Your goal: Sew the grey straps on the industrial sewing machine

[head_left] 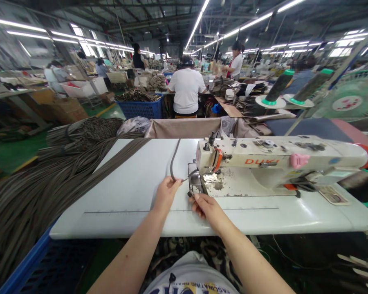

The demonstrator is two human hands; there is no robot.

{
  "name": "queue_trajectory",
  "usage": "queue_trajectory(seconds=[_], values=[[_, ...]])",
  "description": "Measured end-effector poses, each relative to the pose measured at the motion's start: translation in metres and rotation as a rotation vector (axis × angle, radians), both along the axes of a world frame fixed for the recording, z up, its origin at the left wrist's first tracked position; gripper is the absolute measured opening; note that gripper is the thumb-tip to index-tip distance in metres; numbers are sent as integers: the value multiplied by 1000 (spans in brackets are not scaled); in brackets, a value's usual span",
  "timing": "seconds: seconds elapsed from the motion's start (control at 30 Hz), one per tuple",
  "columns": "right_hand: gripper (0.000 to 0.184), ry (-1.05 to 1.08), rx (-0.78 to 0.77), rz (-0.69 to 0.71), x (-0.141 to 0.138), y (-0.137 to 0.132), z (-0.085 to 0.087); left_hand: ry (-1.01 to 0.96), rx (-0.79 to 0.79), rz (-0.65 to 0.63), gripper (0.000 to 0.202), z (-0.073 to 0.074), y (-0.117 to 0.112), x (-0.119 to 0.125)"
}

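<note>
A white sewing machine [263, 167] stands on a white table [125, 204]. A thin dark strip [173, 161] curves from the table's far edge down to the needle area. My left hand [166, 192] pinches the strip's near end just left of the presser foot, fingers closed on it. My right hand [207, 206] lies right in front of the needle plate, fingers curled and pressed to the table by the strip's end; what they hold is hidden.
A big heap of dark strips [49, 179] spills over the table's left side into a blue crate [33, 261]. Thread cones [277, 87] and a fan [352, 102] stand behind the machine. A person in a white shirt [186, 92] sits ahead with their back turned.
</note>
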State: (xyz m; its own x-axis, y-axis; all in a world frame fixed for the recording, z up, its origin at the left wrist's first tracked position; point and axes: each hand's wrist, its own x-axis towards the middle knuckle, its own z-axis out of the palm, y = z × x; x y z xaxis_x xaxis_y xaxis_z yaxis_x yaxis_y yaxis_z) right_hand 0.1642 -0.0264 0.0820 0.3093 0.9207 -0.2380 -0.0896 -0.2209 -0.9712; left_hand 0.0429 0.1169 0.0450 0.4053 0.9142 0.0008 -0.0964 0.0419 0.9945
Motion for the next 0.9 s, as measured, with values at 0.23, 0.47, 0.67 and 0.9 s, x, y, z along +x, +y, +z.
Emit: queue_trajectory(seconds=[0.23, 0.47, 0.67, 0.9], values=[[56, 138, -28, -1, 1, 26, -10, 10, 84, 15, 35, 5, -24, -32], [54, 180, -12, 103, -5, 38, -3, 3, 126, 18, 31, 9, -41, -54], [51, 104, 28, 140, -4, 35, 0, 38, 105, 16, 34, 16, -46, -68], [11, -1166, -8, -44, 9, -7, 0, 157, 30, -28, 49, 20, -23, -106]])
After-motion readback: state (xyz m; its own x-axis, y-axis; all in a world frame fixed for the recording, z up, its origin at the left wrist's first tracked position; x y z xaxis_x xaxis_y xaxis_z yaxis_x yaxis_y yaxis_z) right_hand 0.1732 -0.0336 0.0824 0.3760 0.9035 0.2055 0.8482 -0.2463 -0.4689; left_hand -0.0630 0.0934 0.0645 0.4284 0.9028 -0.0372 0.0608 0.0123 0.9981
